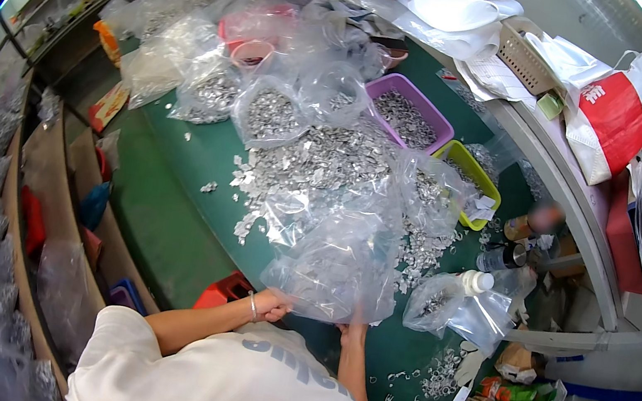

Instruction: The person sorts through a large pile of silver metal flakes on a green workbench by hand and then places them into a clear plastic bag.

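A large clear plastic bag [332, 265] lies across the near edge of the green table, in front of my body. My left hand [271, 305] is closed on its near left edge, a bracelet round the wrist. At the bag's near right edge my right hand [353, 333] pinches the plastic; its fingers are partly hidden. Just beyond the bag spreads a big heap of small silver metal pieces [336, 161], some showing through the plastic. More pieces sit in open clear bags, one [270, 113] behind the heap and another [431, 193] to its right.
A purple basin [443, 132] and a yellow-green basin [477, 168] hold metal pieces at the far right. A white-capped bottle [478, 282] stands among bags on the right. Loose rings [440, 375] lie nearer. A red stool-like object [222, 292] is beside the table. Shelves [47, 182] line the left.
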`<state>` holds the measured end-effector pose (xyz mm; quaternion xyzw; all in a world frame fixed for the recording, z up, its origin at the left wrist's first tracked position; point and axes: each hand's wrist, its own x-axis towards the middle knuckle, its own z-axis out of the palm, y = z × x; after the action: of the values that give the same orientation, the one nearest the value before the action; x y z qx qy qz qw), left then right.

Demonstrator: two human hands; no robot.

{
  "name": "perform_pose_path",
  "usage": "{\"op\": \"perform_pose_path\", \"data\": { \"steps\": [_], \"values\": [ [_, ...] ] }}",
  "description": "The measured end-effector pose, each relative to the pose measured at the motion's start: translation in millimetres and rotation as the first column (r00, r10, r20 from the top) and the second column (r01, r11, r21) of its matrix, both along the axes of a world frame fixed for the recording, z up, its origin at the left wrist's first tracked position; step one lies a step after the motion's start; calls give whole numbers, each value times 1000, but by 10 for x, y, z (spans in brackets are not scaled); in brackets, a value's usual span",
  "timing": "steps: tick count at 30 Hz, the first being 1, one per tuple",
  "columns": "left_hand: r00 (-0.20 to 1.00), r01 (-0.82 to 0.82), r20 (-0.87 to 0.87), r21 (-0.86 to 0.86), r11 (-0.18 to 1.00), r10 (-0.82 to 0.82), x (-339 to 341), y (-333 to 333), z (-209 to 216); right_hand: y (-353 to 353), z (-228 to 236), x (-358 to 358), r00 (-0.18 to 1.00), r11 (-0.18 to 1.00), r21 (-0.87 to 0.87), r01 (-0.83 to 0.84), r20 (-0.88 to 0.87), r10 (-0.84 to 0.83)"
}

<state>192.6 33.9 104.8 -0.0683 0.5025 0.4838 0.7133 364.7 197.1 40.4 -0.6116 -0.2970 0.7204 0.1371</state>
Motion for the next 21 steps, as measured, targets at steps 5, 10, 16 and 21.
{"op": "perform_pose_path", "data": {
  "steps": [5, 10, 16, 21],
  "values": [
    [1000, 13, -8, 128, 992, -12, -374, 160, 231, -19, 283, -184, 1000, 1000, 3, 13, 25, -13],
    [997, -57, -31, 313, 948, 70, -780, 679, 563, 165, 560, -421, 996, 999, 26, 43, -76, -41],
    [976, -217, 68, 361, 907, 207, -877, 1287, 629, 20, 30, -390, 931, 510, 809, -294, 363, -38],
    [984, -173, 34, 379, 909, 173, -924, 1457, 612, -129, 97, -260, 833, 540, 681, -494, 549, 71]
  ]
}}
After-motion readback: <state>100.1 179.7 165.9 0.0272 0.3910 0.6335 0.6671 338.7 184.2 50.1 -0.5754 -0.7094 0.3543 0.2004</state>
